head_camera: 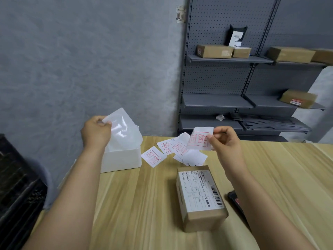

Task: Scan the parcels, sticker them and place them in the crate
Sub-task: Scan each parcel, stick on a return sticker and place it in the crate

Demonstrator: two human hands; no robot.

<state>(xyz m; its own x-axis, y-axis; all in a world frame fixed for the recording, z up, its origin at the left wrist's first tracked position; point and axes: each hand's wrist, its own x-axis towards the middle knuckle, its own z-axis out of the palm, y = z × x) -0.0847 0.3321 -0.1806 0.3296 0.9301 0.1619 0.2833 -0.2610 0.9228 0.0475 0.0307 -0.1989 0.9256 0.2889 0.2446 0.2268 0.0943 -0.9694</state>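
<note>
A brown cardboard parcel with a white shipping label and barcode lies on the wooden table in front of me. My right hand pinches a white sticker with red characters above the table, beyond the parcel. My left hand holds a translucent backing sheet over a white plastic box. Several more red-printed stickers lie loose between the box and the parcel.
A black crate stands at the left, beside the table. A dark handheld scanner lies right of the parcel, partly hidden by my right forearm. Grey shelves behind the table carry several cardboard boxes.
</note>
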